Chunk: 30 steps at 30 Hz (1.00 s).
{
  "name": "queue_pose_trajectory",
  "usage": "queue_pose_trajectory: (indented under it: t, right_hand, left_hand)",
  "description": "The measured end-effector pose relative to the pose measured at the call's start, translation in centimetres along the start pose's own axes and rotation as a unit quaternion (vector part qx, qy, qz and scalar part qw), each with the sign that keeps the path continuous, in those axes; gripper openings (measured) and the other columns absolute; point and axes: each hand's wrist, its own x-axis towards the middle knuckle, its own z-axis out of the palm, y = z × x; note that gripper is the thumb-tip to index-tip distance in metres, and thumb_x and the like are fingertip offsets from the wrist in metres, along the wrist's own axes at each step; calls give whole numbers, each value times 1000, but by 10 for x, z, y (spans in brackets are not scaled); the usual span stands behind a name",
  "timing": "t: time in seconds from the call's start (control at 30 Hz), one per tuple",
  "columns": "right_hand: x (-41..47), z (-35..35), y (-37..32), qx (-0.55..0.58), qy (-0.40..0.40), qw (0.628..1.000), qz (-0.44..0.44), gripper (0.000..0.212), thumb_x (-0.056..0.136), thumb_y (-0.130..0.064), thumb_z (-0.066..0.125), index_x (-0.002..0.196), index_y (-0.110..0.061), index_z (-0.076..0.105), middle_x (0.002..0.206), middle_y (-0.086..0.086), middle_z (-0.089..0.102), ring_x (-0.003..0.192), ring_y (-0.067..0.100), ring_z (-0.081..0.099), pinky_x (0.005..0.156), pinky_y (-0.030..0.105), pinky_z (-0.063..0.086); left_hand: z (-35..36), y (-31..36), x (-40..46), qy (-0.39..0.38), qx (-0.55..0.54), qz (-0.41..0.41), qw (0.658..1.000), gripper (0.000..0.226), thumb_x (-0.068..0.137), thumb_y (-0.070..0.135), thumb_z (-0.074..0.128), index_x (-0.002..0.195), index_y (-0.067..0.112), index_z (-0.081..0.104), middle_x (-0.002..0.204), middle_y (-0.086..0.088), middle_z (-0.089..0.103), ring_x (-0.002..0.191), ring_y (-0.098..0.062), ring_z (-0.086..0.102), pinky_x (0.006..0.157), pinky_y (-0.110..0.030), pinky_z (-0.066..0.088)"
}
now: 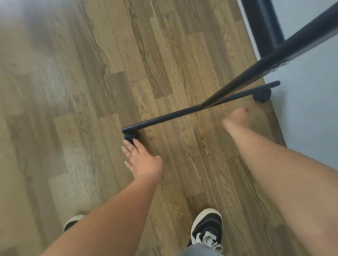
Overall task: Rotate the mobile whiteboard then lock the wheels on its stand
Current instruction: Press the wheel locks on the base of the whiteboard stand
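The whiteboard stand's black foot bar (175,114) lies low across the wooden floor, with a black upright post (278,54) rising from it to the upper right. A black wheel (130,138) sits under the bar's left end and another wheel (262,96) under its right end. My left hand (141,159) reaches down with fingers spread, the fingertips touching the left wheel. My right hand (236,119) hangs blurred just below the bar's right half, fingers loosely curled, holding nothing. The board itself is out of view.
A grey wall (311,109) with a black vertical frame (260,17) runs along the right, close to the right wheel. My two black-and-white shoes (207,227) stand on the wooden floor (83,93) below the bar. Open floor spreads to the left.
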Motion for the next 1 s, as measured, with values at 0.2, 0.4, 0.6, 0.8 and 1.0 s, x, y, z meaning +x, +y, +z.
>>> queue_pose_trajectory:
  t: [0.2, 0.4, 0.6, 0.8, 1.0]
  right_hand:
    - [-139, -17, -49, -37, -14, 997, -67, 83, 98, -23, 60, 159, -6, 6, 168, 17, 6, 151, 35, 18, 113, 47, 38]
    - [-289, -65, -138, 5, -37, 987, -154, 81, 97, -19, 61, 159, -12, 10, 168, 13, 9, 153, 29, 9, 119, 48, 30]
    - [-431, -157, -230, 39, -57, 978, -195, 72, 100, -23, 56, 159, -18, 16, 168, 7, 14, 148, 28, 29, 111, 45, 39]
    - [-547, -291, -340, 115, -13, 946, -304, 61, 101, -24, 54, 156, -18, 28, 163, 6, 29, 146, 24, 33, 115, 42, 37]
    - [-597, -419, -445, 146, 69, 884, -438, 39, 100, -19, 58, 138, -12, 57, 140, 7, 59, 128, 21, 54, 95, 22, 37]
  left_hand:
    - [-106, -4, -44, -18, -33, 69, 997, 69, 100, 16, 48, 162, 18, 15, 171, -4, 3, 154, -22, 14, 115, -37, 29]
    - [-256, -9, -111, -2, -31, 120, 992, 61, 98, 19, 52, 156, 15, 34, 154, -9, 44, 136, -26, 46, 103, -35, 39]
    - [-428, 1, -177, 48, -64, 172, 982, 52, 94, 17, 53, 146, 15, 51, 139, -9, 59, 123, -25, 57, 97, -37, 47]
    - [-612, 66, -229, 121, -52, 285, 949, 48, 96, 18, 53, 144, 16, 53, 139, -6, 60, 125, -22, 55, 99, -38, 47]
    - [-770, 135, -246, 177, -22, 365, 914, 44, 94, 15, 54, 138, 13, 59, 134, -7, 62, 120, -25, 58, 91, -34, 46]
